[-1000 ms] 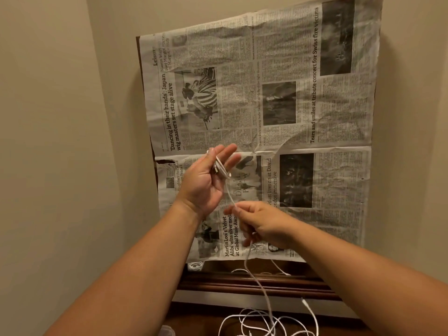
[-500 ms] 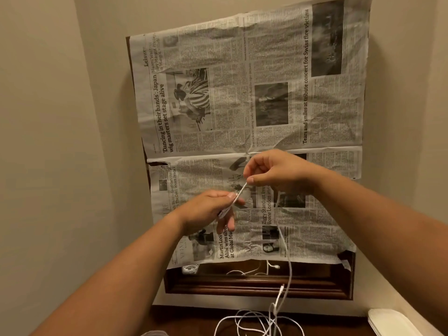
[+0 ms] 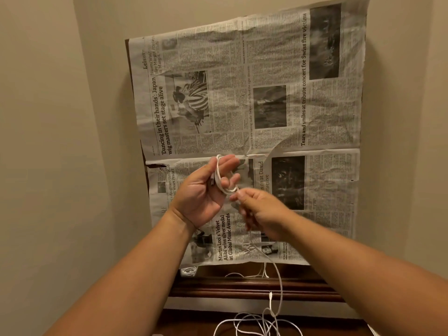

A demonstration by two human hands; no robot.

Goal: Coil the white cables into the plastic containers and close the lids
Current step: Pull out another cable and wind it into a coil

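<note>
Dark wood top (image 3: 298, 272) — newspaper (image 3: 242, 98) spread over; white cables (image 3: 266, 272) at edge.

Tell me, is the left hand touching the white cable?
Touching. The head view shows the white cable looped around the fingers of the left hand and lying across its palm.

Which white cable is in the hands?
The white cable looped round the left hand, pinched by the right hand; the loose cables lie tangled below.
</note>
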